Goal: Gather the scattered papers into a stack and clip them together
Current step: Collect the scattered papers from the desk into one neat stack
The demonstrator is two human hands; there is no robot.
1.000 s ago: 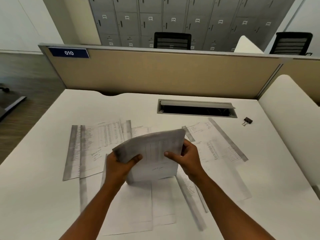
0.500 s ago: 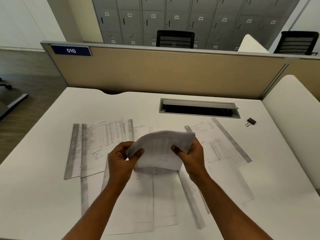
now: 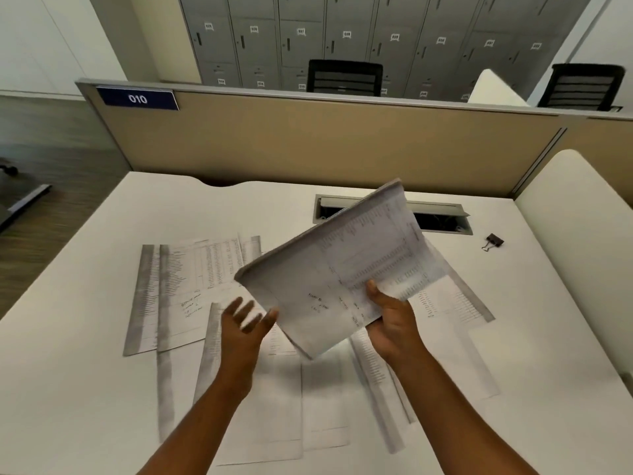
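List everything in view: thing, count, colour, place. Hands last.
held papers: one bundle, white printed, raised over desk centre
loose papers: several, white with grey edges, overlapping on the desk
binder clip: 1, black, desk far right
desk: 1, white
cable tray: 1, grey, lid open, desk rear
partition: 1, beige, behind desk
number plate: 1, blue, "010", partition top left
chairs: 2, black, beyond partition
lockers: grey wall, background
left hand: open, blurred, beside the bundle
right hand: gripping the bundle's lower edge
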